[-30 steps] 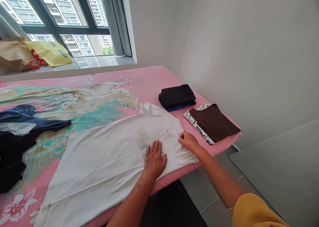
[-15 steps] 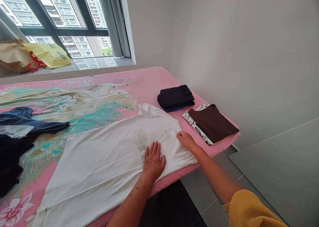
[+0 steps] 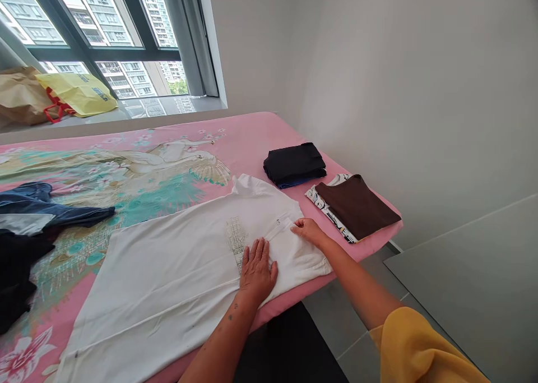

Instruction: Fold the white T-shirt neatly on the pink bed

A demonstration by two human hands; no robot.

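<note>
A white T-shirt (image 3: 168, 276) with a dark printed block of text lies spread along the near edge of the bed. Flat on its front, beside the print, rests my left hand (image 3: 257, 268) with the fingers stretched out. My right hand (image 3: 309, 231) pinches a bit of the shirt's fabric near the sleeve, to the right of the small chest mark. The fold under my right fingers is partly hidden.
Folded black clothes (image 3: 295, 164) and a brown shirt on a patterned one (image 3: 357, 206) lie at the bed's right end. Jeans (image 3: 54, 203) and a black garment (image 3: 21, 271) lie left. Bags (image 3: 79, 94) stand on the windowsill. A wall (image 3: 378, 91) borders the bed.
My right hand has moved slightly left over the shirt, with its fingers pinching the fabric. The left hand stays flat in the same place on the shirt.
</note>
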